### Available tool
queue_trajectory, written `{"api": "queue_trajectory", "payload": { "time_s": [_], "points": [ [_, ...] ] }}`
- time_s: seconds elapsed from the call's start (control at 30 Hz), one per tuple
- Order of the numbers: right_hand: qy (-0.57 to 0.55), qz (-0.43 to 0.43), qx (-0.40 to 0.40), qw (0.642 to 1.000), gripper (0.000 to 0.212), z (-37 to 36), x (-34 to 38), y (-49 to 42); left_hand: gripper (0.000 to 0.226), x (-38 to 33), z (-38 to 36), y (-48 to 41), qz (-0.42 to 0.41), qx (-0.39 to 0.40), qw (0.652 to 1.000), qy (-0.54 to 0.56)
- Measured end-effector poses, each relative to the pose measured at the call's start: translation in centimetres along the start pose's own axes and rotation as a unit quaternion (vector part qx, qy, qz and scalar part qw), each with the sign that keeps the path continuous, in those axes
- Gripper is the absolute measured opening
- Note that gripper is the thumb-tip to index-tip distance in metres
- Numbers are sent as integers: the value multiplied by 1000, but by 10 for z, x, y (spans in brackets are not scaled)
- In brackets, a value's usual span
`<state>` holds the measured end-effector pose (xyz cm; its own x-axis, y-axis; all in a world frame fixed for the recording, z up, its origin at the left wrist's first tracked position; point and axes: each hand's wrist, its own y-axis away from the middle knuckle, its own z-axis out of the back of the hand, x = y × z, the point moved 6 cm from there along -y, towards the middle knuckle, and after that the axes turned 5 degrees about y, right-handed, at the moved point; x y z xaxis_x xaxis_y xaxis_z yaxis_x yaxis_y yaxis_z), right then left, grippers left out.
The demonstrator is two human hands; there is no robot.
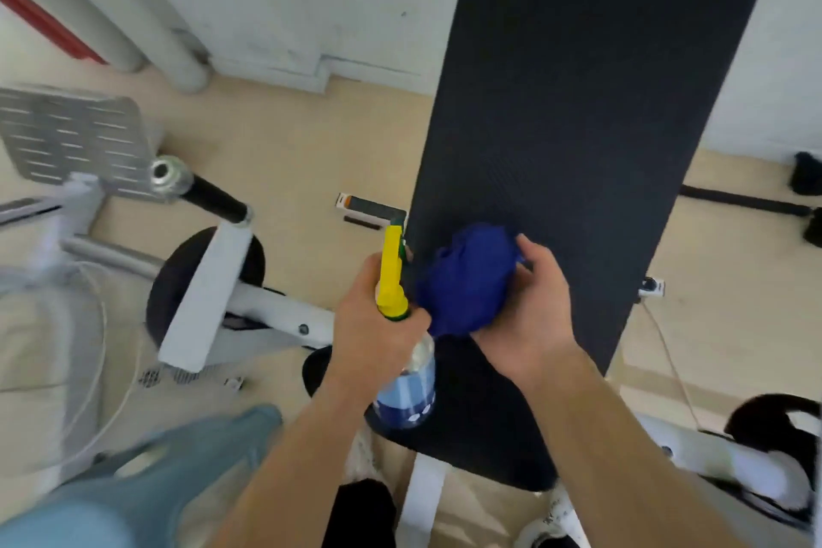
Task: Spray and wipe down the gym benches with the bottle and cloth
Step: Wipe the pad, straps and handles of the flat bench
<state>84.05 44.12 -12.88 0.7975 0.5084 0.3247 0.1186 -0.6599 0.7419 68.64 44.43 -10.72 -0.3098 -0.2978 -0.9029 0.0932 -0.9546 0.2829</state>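
Head view is showing the left hand (371,316) gripping the spray bottle (402,374) at the bench's (578,102) left edge; the right hand (531,303) is clutching the bunched blue cloth (469,280); the nozzle is sitting so near the cloth that spray may be soaking it instead.

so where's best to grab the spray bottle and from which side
Grip the spray bottle at its neck, just under the yellow trigger head, coming from behind, opposite the nozzle. The neck is slimmer than the body, and the nozzle points away toward the bench pad, so a forefinger can reach the trigger. The left hand holds it this way.
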Motion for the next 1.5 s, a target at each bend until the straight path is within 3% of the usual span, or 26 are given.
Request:
{"api": "queue_trajectory", "payload": {
  "time_s": [0.33,0.5,0.73,0.87,0.97,1.07,1.13,1.2,1.27,1.3,1.5],
  "points": [
    [115,-77,53,989,37,-99,-103,-51,54,58,152,4,49,-196,979,32],
    [144,-88,48,984,33,-110,-133,-66,52,68,174,-6,47,-192,980,22],
    [168,-76,14,983,34,-119,-151,-91,32,92,181,-21,72,-149,986,-2],
    [163,-62,11,985,40,-124,-155,-105,42,107,188,-18,86,-139,986,4],
    [166,-26,28,985,36,-137,-158,-114,48,117,196,-16,95,-136,986,12],
    [205,56,97,972,27,-177,-164,-117,52,119,209,-13,94,-156,982,40],
    [313,151,131,929,32,-209,-175,-123,55,118,220,-14,92,-180,978,59],
    [498,301,109,806,40,-231,-188,-130,54,116,228,-16,79,-188,977,62],
    [598,425,50,678,52,-236,-201,-136,52,112,231,-19,66,-181,980,52],
    [615,454,31,644,56,-234,-205,-141,50,110,233,-20,59,-178,981,50],
    [681,480,-33,553,46,-223,-209,-163,51,107,243,-34,47,-177,981,57]
  ]
}}
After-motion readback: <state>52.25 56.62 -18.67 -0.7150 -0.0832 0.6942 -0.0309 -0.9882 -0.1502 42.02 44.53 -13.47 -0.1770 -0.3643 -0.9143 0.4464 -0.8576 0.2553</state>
